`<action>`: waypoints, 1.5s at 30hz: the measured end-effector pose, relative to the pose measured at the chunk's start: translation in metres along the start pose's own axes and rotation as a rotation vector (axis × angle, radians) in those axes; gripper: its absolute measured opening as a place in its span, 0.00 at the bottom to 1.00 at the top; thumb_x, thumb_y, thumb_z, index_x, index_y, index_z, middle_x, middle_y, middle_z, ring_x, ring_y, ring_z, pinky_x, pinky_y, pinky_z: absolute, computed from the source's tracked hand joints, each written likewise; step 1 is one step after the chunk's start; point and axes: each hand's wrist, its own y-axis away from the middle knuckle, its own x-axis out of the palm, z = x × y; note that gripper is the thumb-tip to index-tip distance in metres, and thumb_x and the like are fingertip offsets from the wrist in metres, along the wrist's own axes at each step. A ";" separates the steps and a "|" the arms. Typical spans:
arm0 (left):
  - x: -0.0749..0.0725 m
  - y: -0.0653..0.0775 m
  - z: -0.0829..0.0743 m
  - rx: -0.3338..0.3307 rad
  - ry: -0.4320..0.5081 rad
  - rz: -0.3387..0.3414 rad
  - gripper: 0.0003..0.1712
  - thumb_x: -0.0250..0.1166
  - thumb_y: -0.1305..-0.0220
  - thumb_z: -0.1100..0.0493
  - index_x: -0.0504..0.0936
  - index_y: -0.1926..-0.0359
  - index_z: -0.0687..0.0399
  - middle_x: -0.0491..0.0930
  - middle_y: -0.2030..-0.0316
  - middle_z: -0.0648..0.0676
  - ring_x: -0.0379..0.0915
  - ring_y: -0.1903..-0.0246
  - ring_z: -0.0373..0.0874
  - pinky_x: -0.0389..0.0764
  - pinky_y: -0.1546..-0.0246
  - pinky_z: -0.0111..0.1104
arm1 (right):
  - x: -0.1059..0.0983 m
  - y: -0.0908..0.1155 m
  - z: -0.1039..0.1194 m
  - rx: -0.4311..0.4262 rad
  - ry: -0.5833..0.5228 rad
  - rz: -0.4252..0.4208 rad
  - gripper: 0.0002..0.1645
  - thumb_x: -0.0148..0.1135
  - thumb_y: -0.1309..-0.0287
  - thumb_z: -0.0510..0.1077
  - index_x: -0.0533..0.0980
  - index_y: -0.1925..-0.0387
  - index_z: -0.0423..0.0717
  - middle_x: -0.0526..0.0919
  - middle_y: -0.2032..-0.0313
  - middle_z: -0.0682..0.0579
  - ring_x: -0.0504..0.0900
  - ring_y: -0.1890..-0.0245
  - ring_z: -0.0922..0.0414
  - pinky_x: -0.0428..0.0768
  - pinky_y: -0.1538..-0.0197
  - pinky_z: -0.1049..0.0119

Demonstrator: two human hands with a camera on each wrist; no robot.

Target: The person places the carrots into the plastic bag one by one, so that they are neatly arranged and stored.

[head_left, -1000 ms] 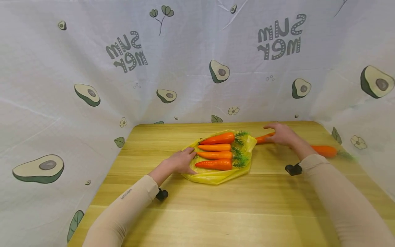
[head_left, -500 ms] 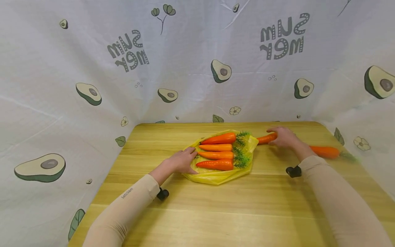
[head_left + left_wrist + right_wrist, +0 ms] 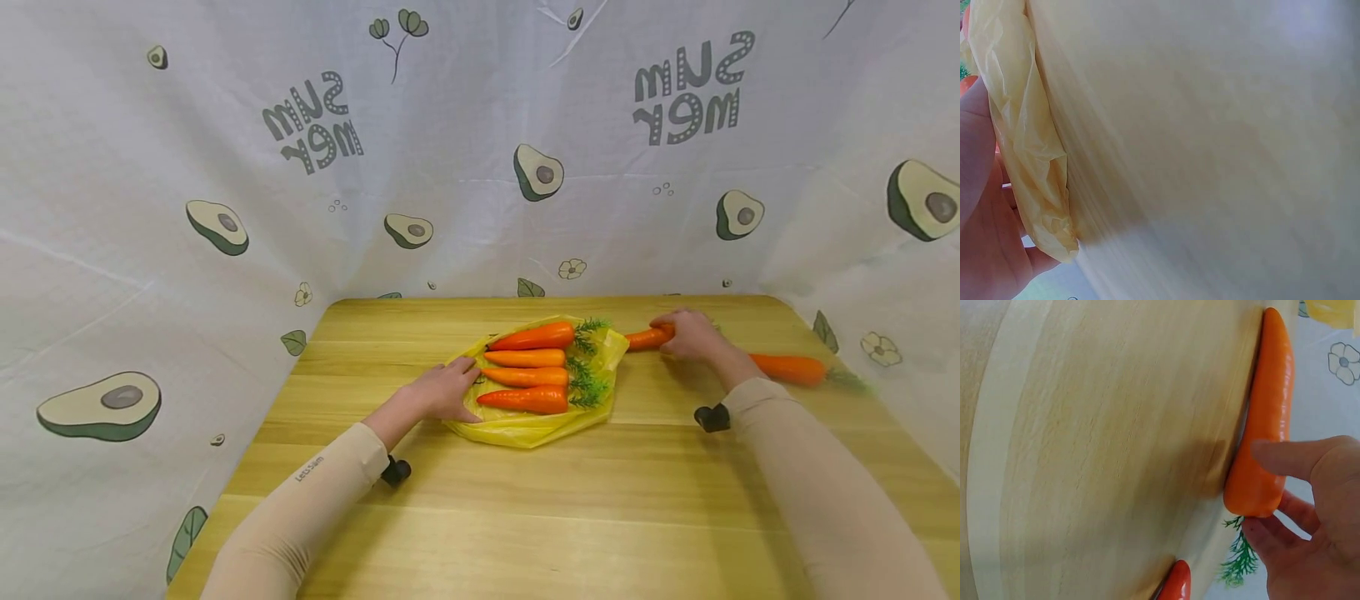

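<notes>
In the head view, my left hand [image 3: 441, 392] holds the left edge of a yellow plastic bag [image 3: 517, 432]. Bag film lies between thumb and fingers in the left wrist view, where the fingers are partly hidden behind it. Several orange carrots [image 3: 528, 358] with green feathery tops lie side by side on the bag, tips to the left. To the right, my right hand [image 3: 692, 336] grips the thick end of another carrot [image 3: 1266, 425], thumb on one side and fingers on the other. Its tip points left, close to the bag's right edge.
One more carrot [image 3: 789, 368] lies on the wooden table [image 3: 510, 517], right of my right forearm, its green top toward the right edge. A white curtain [image 3: 450, 167] printed with avocados stands behind the table and along both sides.
The right hand's thumb and fingers have closed on the carrot's thick end. The left hand and the bag stay in place; the view has shifted slightly.
</notes>
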 end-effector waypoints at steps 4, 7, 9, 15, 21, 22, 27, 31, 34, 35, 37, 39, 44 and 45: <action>0.000 -0.001 0.000 0.003 -0.005 -0.002 0.57 0.64 0.40 0.27 0.57 0.22 0.54 0.51 0.21 0.58 0.47 0.22 0.51 0.60 0.26 0.50 | 0.001 -0.001 -0.002 -0.008 0.028 -0.029 0.26 0.60 0.49 0.31 0.79 0.45 0.31 0.77 0.46 0.24 0.73 0.47 0.28 0.71 0.41 0.32; 0.001 -0.001 -0.001 0.007 -0.009 -0.007 0.57 0.64 0.40 0.27 0.57 0.22 0.54 0.51 0.21 0.58 0.48 0.22 0.51 0.60 0.26 0.50 | 0.002 -0.001 -0.004 -0.009 0.044 -0.046 0.25 0.57 0.50 0.29 0.80 0.47 0.32 0.78 0.49 0.25 0.75 0.49 0.28 0.72 0.43 0.33; 0.001 -0.001 -0.001 0.009 -0.006 -0.007 0.57 0.64 0.40 0.27 0.57 0.22 0.54 0.51 0.21 0.58 0.47 0.22 0.51 0.60 0.26 0.51 | 0.003 -0.001 -0.004 -0.008 0.054 -0.048 0.25 0.57 0.50 0.29 0.80 0.47 0.32 0.79 0.50 0.25 0.75 0.51 0.29 0.73 0.44 0.33; 0.000 0.000 -0.003 0.005 -0.001 -0.003 0.57 0.64 0.40 0.28 0.57 0.22 0.54 0.51 0.21 0.58 0.47 0.22 0.51 0.59 0.26 0.50 | 0.002 0.002 -0.004 -0.004 0.070 -0.035 0.25 0.57 0.48 0.29 0.78 0.45 0.32 0.79 0.50 0.25 0.75 0.51 0.28 0.73 0.44 0.32; -0.001 0.002 -0.005 -0.013 0.008 0.009 0.57 0.65 0.40 0.29 0.56 0.21 0.55 0.49 0.21 0.58 0.45 0.21 0.51 0.59 0.25 0.50 | -0.005 0.010 -0.004 0.009 0.058 -0.027 0.25 0.57 0.43 0.31 0.76 0.42 0.31 0.77 0.45 0.23 0.73 0.46 0.26 0.70 0.40 0.31; -0.001 0.003 -0.005 -0.017 0.011 0.010 0.57 0.65 0.40 0.29 0.56 0.21 0.55 0.49 0.21 0.58 0.45 0.21 0.51 0.58 0.25 0.50 | -0.006 0.011 -0.005 0.003 0.057 -0.032 0.25 0.57 0.42 0.32 0.76 0.41 0.30 0.76 0.45 0.23 0.73 0.46 0.25 0.70 0.39 0.31; -0.001 0.003 -0.004 -0.024 0.004 0.006 0.57 0.65 0.40 0.28 0.57 0.21 0.54 0.50 0.21 0.57 0.45 0.21 0.51 0.59 0.25 0.50 | -0.012 0.015 -0.012 -0.007 0.041 -0.057 0.26 0.58 0.43 0.34 0.76 0.42 0.31 0.77 0.46 0.23 0.75 0.49 0.27 0.71 0.41 0.32; -0.001 0.003 -0.004 -0.020 0.006 0.001 0.57 0.65 0.40 0.28 0.57 0.22 0.55 0.50 0.21 0.57 0.46 0.22 0.51 0.59 0.25 0.50 | -0.017 0.016 -0.016 0.015 0.020 -0.051 0.27 0.58 0.42 0.35 0.76 0.40 0.32 0.77 0.47 0.23 0.76 0.51 0.31 0.72 0.43 0.33; 0.000 0.003 -0.003 -0.017 0.006 0.004 0.57 0.65 0.40 0.28 0.57 0.22 0.55 0.50 0.21 0.58 0.46 0.22 0.51 0.59 0.25 0.50 | -0.021 0.017 -0.016 0.033 0.003 -0.031 0.27 0.59 0.39 0.36 0.74 0.38 0.33 0.75 0.45 0.22 0.76 0.50 0.31 0.72 0.43 0.32; 0.000 0.003 -0.003 -0.015 0.007 0.004 0.57 0.65 0.40 0.28 0.57 0.22 0.55 0.50 0.21 0.58 0.46 0.22 0.51 0.59 0.25 0.50 | -0.023 0.018 -0.016 0.037 0.001 -0.025 0.27 0.59 0.38 0.37 0.74 0.38 0.33 0.75 0.44 0.21 0.75 0.50 0.31 0.71 0.43 0.31; 0.000 0.003 -0.003 -0.012 0.007 0.002 0.57 0.65 0.40 0.28 0.57 0.22 0.55 0.50 0.21 0.58 0.46 0.22 0.51 0.59 0.25 0.51 | -0.027 0.020 -0.015 0.043 0.005 -0.018 0.27 0.60 0.36 0.38 0.73 0.37 0.33 0.74 0.44 0.21 0.75 0.51 0.31 0.71 0.43 0.31; 0.000 0.002 -0.002 -0.009 0.005 -0.001 0.57 0.65 0.40 0.28 0.56 0.21 0.55 0.50 0.21 0.58 0.46 0.22 0.51 0.59 0.25 0.51 | -0.031 0.021 -0.014 0.036 0.015 -0.022 0.27 0.60 0.35 0.39 0.73 0.36 0.33 0.75 0.45 0.21 0.76 0.53 0.33 0.72 0.44 0.31; 0.000 0.001 -0.001 -0.005 0.002 -0.005 0.57 0.65 0.40 0.28 0.56 0.21 0.55 0.50 0.21 0.58 0.46 0.22 0.51 0.60 0.26 0.51 | -0.040 0.024 -0.009 0.013 0.021 -0.030 0.28 0.61 0.35 0.39 0.72 0.36 0.32 0.77 0.47 0.23 0.77 0.56 0.36 0.74 0.46 0.33; 0.000 0.001 -0.001 -0.005 0.001 -0.004 0.57 0.65 0.40 0.28 0.56 0.21 0.55 0.51 0.21 0.58 0.46 0.22 0.51 0.60 0.26 0.51 | -0.042 0.025 -0.008 0.011 0.022 -0.032 0.28 0.61 0.35 0.39 0.72 0.36 0.32 0.77 0.47 0.23 0.77 0.57 0.36 0.74 0.46 0.34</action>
